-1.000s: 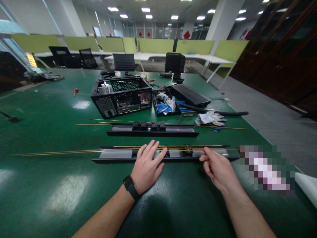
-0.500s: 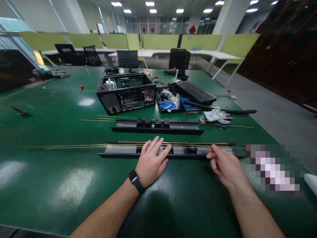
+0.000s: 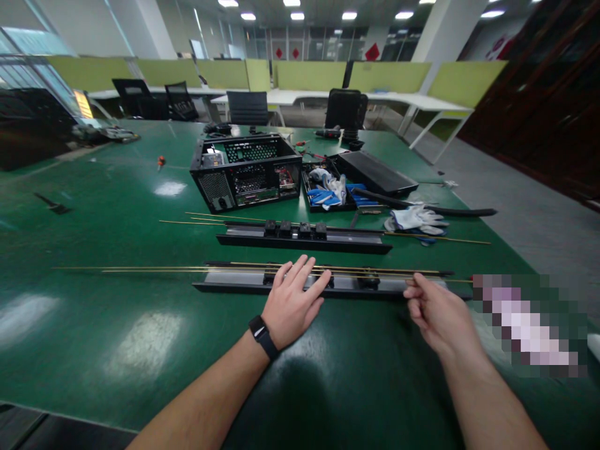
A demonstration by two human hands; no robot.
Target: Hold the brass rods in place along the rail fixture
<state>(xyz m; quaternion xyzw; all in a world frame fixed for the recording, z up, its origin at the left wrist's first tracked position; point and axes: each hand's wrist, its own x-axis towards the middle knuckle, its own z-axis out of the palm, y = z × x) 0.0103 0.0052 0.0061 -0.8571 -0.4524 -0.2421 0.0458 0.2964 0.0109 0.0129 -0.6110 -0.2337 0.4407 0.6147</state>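
A long black and silver channel (image 3: 234, 277) lies crosswise in front of me, with thin brass rods (image 3: 140, 270) running along it and sticking out past its left end. Black blocks (image 3: 369, 279) sit inside the channel. My left hand (image 3: 291, 306), fingers spread, rests over the middle of the channel and the rods and hides part of them. At the channel's right end, my right hand (image 3: 439, 320) pinches a brass rod between thumb and forefinger, the other fingers curled. Whether it holds one rod or more, I cannot tell.
Behind lies a second channel (image 3: 354, 239) with several black blocks and brass rods. Farther back stand an open computer case (image 3: 248, 169), a tray with gloves (image 3: 328, 190), a black panel (image 3: 377, 172) and another glove (image 3: 417, 220). A blurred-out object (image 3: 527, 325) is at right.
My right hand has moved slightly right along the channel, and the rods' left ends have shifted right with it. My left hand stays over the channel. The view has turned slightly.
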